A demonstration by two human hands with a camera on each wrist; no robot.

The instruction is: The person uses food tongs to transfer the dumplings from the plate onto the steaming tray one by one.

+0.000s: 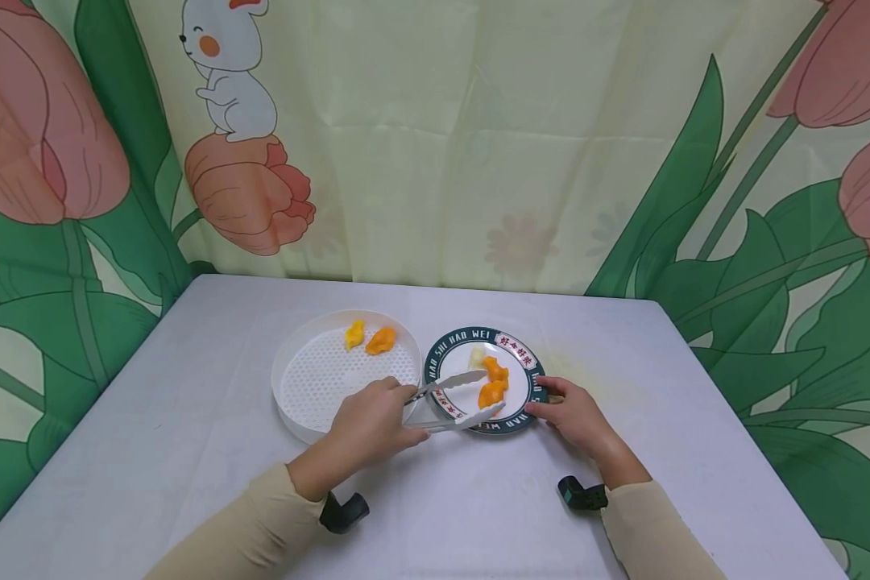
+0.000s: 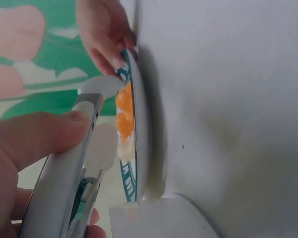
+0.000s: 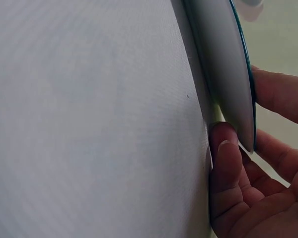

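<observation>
My left hand (image 1: 373, 423) holds a pair of silver tongs (image 1: 471, 420), its thumb pressing the handle in the left wrist view. The spread tong tips lie over a white plate (image 1: 442, 346) with a dark green lettered rim. Between and just beyond the tips sit two orange dumpling-shaped pieces (image 1: 490, 394), with a pale yellowish piece (image 1: 477, 357) behind them on the plate. At the plate's right edge, my right hand (image 1: 576, 415) grips the rim; the right wrist view has a fingertip (image 3: 226, 134) under the plate and other fingers at its rim.
Left of the plate stands a round white perforated tray (image 1: 308, 379) with a raised wall. One yellow piece (image 1: 354, 334) and one orange piece (image 1: 381, 341) lie near its back. A white cloth covers the table (image 1: 478, 507); a printed curtain (image 1: 406, 161) hangs behind.
</observation>
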